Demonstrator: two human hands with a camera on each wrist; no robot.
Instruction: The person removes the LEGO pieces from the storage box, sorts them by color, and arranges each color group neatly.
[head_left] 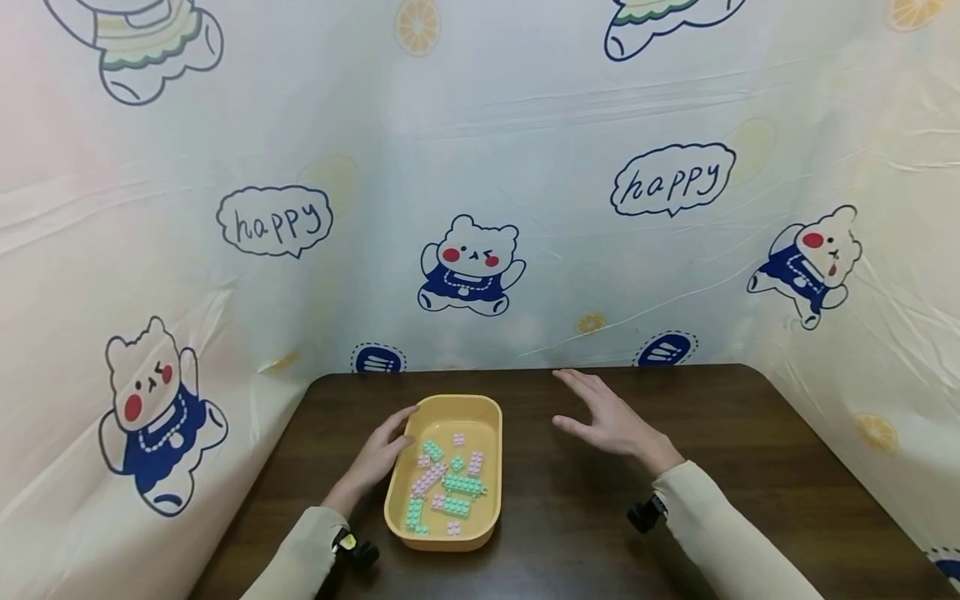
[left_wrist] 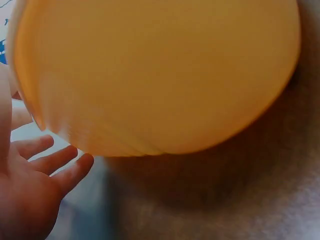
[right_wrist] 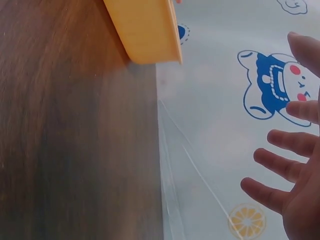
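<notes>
A yellow plastic tray [head_left: 442,543] stands on the dark wooden table with pink and mint-green toy building bricks [head_left: 461,485] scattered inside. At its left side, my left hand [head_left: 378,458] holds the rim, the thumb over the edge and the fingers along the outside. The left wrist view shows the tray's outer wall [left_wrist: 165,75] up close, with three fingers [left_wrist: 55,162] stretched loosely beside its lower edge. Right of the tray, my right hand [head_left: 611,419] hovers over the table, holding nothing. Its fingers [right_wrist: 285,170] are spread in the right wrist view.
Behind the table [head_left: 555,533] and along both sides hangs a pale curtain [head_left: 540,167] printed with bears, orange slices and "happy" bubbles. A small dark camera [head_left: 645,514] is strapped at the right wrist, and another [head_left: 365,554] at the left.
</notes>
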